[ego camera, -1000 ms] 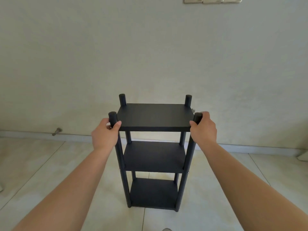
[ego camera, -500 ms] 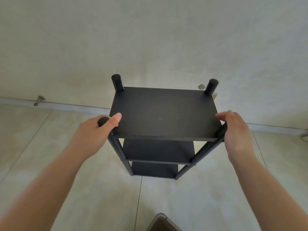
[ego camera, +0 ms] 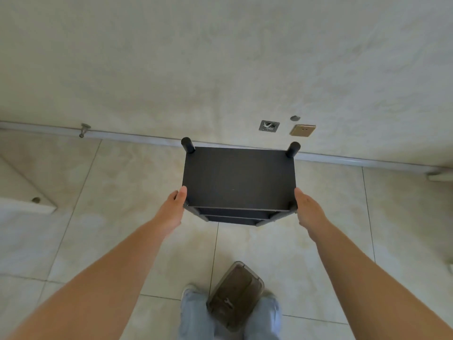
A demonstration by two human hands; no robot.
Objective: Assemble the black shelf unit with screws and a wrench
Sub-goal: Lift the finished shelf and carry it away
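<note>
1. Since half a second ago my view has tipped steeply downward: the black shelf unit (ego camera: pixel 239 179) now shows mostly its top board, and my jeans-clad legs (ego camera: pixel 196 315) have come into sight.
2. My left hand (ego camera: pixel 171 212) and right hand (ego camera: pixel 310 212) grip the unit's near corners, where the posts are.
3. It stands upright on the tiled floor (ego camera: pixel 122 192), near the wall's baseboard (ego camera: pixel 122 136), bare tile either side.
4. A clear plastic bin (ego camera: pixel 235 295) between my feet holds a small wrench (ego camera: pixel 228 303).
</note>
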